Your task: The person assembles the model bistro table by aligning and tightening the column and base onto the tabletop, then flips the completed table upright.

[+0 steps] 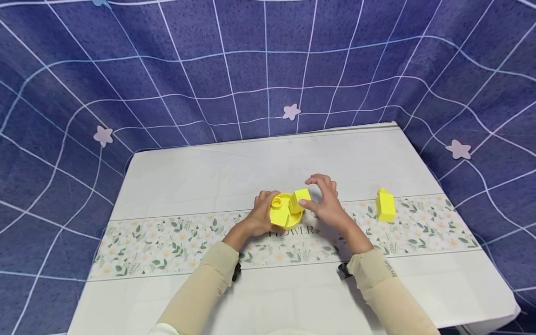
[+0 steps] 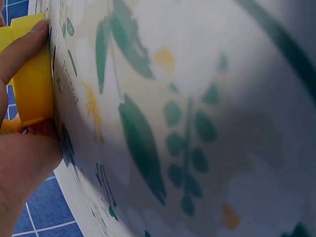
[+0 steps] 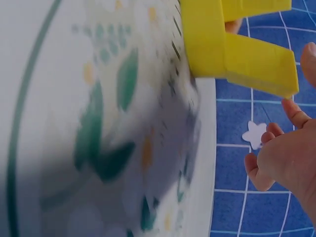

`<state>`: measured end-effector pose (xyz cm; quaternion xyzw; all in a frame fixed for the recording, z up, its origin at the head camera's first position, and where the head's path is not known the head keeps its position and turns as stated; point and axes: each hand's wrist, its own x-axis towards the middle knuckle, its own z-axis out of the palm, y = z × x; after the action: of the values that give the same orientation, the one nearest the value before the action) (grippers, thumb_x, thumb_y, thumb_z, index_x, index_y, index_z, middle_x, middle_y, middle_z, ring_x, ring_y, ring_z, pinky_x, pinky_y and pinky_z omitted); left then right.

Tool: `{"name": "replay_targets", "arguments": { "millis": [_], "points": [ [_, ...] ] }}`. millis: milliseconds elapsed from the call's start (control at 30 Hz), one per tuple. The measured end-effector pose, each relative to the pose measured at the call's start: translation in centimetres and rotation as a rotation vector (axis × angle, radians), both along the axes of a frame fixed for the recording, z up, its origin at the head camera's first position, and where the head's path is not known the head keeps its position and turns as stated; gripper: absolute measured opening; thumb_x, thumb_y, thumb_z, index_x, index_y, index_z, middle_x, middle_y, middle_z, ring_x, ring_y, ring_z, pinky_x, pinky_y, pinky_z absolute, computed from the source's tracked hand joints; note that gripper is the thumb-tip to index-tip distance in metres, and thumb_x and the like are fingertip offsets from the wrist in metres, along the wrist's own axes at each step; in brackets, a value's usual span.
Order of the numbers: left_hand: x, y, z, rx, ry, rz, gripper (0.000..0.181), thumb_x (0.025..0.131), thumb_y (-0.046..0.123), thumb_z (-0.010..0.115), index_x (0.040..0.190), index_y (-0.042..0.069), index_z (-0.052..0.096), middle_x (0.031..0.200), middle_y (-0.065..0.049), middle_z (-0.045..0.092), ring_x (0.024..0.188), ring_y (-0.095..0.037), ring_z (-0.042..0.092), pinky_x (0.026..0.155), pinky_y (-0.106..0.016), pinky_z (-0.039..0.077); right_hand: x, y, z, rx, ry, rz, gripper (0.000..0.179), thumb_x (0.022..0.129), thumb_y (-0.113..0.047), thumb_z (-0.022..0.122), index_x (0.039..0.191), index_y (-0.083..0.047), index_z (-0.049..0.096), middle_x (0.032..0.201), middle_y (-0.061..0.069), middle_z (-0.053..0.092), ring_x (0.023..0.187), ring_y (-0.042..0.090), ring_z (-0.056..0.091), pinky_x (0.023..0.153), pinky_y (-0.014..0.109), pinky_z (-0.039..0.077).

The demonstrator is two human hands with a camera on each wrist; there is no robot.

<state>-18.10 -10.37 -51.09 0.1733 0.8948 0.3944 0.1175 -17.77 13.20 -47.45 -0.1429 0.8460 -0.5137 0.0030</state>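
A round yellow base (image 1: 279,217) with a small raised ring stands on the table between my hands. My left hand (image 1: 260,216) grips it from the left; in the left wrist view a finger lies along the yellow side wall (image 2: 32,89), with the thumb below. On the base's right part stands a yellow rectangular block (image 1: 302,194), tilted slightly. Next to this block is my right hand (image 1: 328,204), its thumb over the near side and its other fingers spread apart from it. The right wrist view has a fingertip right at the corner of the block (image 3: 261,64).
To the right lies a yellow bottle-shaped piece (image 1: 385,207) with a small round knob. A white table (image 1: 176,186) with a flower-printed band carries everything. Blue curtain (image 1: 251,70) with white grid lines hangs behind and on both sides.
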Motion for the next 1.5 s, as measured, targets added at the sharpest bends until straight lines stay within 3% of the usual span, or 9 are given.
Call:
{"name": "replay_targets", "arguments": {
  "millis": [433, 533, 633, 733, 833, 1067, 1200, 1500],
  "points": [
    [-1.0, -0.3, 0.9, 0.014, -0.013, -0.129, 0.103, 0.056, 0.010, 0.093, 0.143, 0.021, 0.040, 0.134, -0.004, 0.035, 0.124, -0.020, 0.027, 0.108, -0.048, 0.026, 0.6, 4.1, 0.6, -0.032, -0.024, -0.045, 0.038, 0.093, -0.022, 0.065, 0.125, -0.010, 0.049, 0.147, 0.011, 0.026, 0.133, 0.030, 0.014, 0.104, 0.062, 0.016],
    [-1.3, -0.4, 1.0, 0.014, -0.007, -0.152, 0.106, 0.055, 0.008, 0.093, 0.145, 0.021, 0.038, 0.136, -0.003, 0.035, 0.124, -0.019, 0.027, 0.109, -0.047, 0.026, 1.1, 4.8, 1.6, -0.023, -0.031, -0.059, 0.038, 0.094, -0.017, 0.063, 0.126, -0.005, 0.049, 0.147, 0.016, 0.025, 0.133, 0.034, 0.013, 0.104, 0.064, 0.016],
    [-1.2, -0.6, 0.9, 0.014, 0.006, -0.147, 0.111, 0.055, 0.009, 0.093, 0.148, 0.016, 0.034, 0.139, -0.005, 0.034, 0.126, -0.021, 0.026, 0.109, -0.048, 0.025, 1.1, 5.8, 1.6, 0.016, -0.021, -0.082, 0.041, 0.093, -0.017, 0.064, 0.128, -0.003, 0.049, 0.145, 0.017, 0.026, 0.133, 0.036, 0.013, 0.102, 0.065, 0.017],
    [-0.8, -0.5, 0.6, 0.014, 0.010, -0.110, 0.118, 0.055, 0.014, 0.095, 0.152, 0.013, 0.026, 0.142, -0.007, 0.032, 0.129, -0.023, 0.024, 0.111, -0.048, 0.024, 0.7, 7.3, 0.6, 0.064, 0.000, -0.110, 0.041, 0.093, -0.022, 0.065, 0.129, -0.007, 0.051, 0.145, 0.014, 0.028, 0.132, 0.035, 0.016, 0.100, 0.063, 0.019],
    [-0.2, -0.4, 0.3, 0.042, 0.011, -0.061, 0.123, 0.053, 0.021, 0.096, 0.153, 0.012, 0.023, 0.144, -0.007, 0.032, 0.131, -0.022, 0.024, 0.112, -0.048, 0.023, 1.0, 8.3, 0.8, 0.089, 0.013, -0.128, 0.037, 0.093, -0.020, 0.064, 0.126, -0.006, 0.052, 0.143, 0.016, 0.030, 0.127, 0.037, 0.019, 0.097, 0.062, 0.021],
    [0.3, 0.0, -0.6, 0.079, 0.067, 0.015, 0.114, 0.050, 0.033, 0.096, 0.146, 0.016, 0.037, 0.138, -0.002, 0.040, 0.125, -0.018, 0.029, 0.109, -0.044, 0.027, 1.5, 10.1, 1.3, 0.116, 0.010, -0.167, 0.034, 0.093, -0.018, 0.063, 0.122, -0.002, 0.054, 0.142, 0.021, 0.030, 0.122, 0.039, 0.020, 0.094, 0.061, 0.022],
    [0.0, -0.1, -0.8, 0.070, 0.085, -0.005, 0.110, 0.050, 0.033, 0.096, 0.144, 0.018, 0.040, 0.134, -0.001, 0.042, 0.123, -0.017, 0.031, 0.108, -0.042, 0.029, 1.8, 11.4, 1.5, 0.134, 0.001, -0.176, 0.034, 0.094, -0.019, 0.062, 0.122, -0.002, 0.054, 0.143, 0.021, 0.029, 0.122, 0.039, 0.018, 0.094, 0.063, 0.020],
    [-1.1, -0.8, 0.1, 0.082, -0.020, -0.068, 0.107, 0.054, 0.024, 0.096, 0.145, 0.022, 0.040, 0.133, -0.003, 0.038, 0.124, -0.018, 0.031, 0.110, -0.047, 0.026, 1.9, 13.8, 1.4, 0.178, 0.023, -0.149, 0.032, 0.093, -0.017, 0.064, 0.121, -0.003, 0.056, 0.138, 0.024, 0.032, 0.118, 0.042, 0.018, 0.091, 0.063, 0.011]
  ]
}}
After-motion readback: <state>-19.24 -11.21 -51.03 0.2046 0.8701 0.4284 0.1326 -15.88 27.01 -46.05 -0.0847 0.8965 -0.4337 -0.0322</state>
